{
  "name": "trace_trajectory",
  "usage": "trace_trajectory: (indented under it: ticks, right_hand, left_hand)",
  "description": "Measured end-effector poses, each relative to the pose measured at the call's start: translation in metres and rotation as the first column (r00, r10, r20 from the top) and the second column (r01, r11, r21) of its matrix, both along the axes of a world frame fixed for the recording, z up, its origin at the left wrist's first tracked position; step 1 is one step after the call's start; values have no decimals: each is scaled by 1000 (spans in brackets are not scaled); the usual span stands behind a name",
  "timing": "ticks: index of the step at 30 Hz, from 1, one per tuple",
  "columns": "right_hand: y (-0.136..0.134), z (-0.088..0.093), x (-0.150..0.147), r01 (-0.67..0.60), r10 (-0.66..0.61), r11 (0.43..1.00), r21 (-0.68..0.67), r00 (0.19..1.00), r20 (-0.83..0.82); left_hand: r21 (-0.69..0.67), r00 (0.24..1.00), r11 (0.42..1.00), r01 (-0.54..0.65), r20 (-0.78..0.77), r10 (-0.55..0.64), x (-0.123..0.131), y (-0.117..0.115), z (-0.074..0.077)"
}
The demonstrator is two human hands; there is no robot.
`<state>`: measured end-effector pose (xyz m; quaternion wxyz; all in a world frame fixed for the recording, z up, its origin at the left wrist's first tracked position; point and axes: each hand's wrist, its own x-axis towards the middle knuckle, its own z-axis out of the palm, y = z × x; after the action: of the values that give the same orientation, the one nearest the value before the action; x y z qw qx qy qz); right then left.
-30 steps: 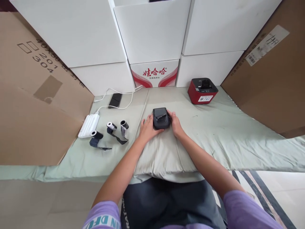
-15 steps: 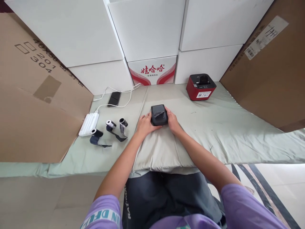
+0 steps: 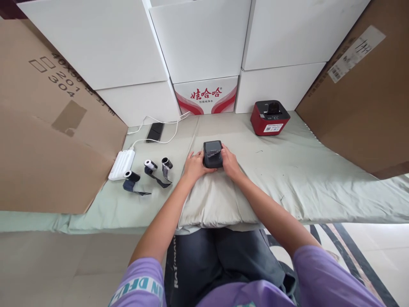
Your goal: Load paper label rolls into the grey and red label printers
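Observation:
A small black device, looking like a portable printer, rests on the cloth in front of me, with a strip of crumpled dark material across its top. My left hand grips its left side, thumb along the near edge. On the other side, my right hand is closed against the right edge, its fingertips at the end of the strip. To the left lie three small rolls: a dark-ended roll, a white-ended roll and a black-ended roll, each with a dark tail unrolled.
A red printer-like box stands at the back right. At left are a white power bank, its white cable and a black phone. Cardboard panels flank both sides; white boxes form the back wall.
My right hand's fingers have shifted slightly inward over the device's right edge. The device and my left hand stay nearly in place; the view has moved a little.

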<state>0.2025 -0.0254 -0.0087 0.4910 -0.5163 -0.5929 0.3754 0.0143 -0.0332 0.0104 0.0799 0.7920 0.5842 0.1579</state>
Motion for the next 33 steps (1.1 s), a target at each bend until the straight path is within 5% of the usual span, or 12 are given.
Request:
trace_trajectory:
  ticks: [33]
  right_hand:
    - [2, -6, -1, -5, 3, 1000, -29, 996, -84]
  left_hand:
    - [15, 999, 1000, -11, 33, 11, -1, -2, -1]
